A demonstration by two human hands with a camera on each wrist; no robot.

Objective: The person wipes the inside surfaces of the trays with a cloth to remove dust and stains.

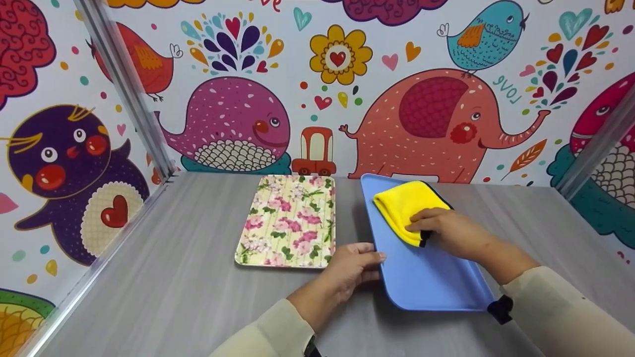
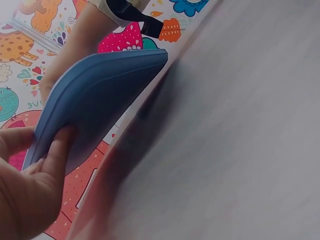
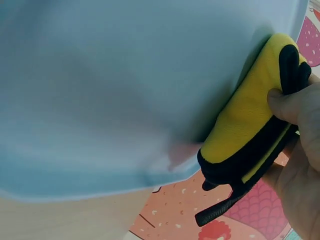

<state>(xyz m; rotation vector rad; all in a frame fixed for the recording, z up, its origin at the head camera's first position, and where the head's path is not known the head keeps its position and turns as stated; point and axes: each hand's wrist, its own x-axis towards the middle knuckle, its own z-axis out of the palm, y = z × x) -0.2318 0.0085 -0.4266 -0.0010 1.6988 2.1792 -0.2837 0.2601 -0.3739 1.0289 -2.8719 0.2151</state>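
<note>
A blue tray [image 1: 421,277] is held tilted above the grey table, its left side raised toward me. My left hand [image 1: 349,267] grips the tray's left rim, thumb on the inside and fingers beneath, as the left wrist view shows with the tray's underside [image 2: 100,100]. My right hand [image 1: 454,230] holds a folded yellow cloth [image 1: 409,203] with black edging against the tray's upper inner face. In the right wrist view the thumb pinches the folded cloth [image 3: 245,115], and a black loop hangs from its edge.
A flower-patterned tray [image 1: 290,223] lies flat on the table [image 1: 173,267], left of the blue one. Cartoon-printed wall panels [image 1: 238,114] enclose the back and sides, with metal strips [image 1: 124,89] at the corners.
</note>
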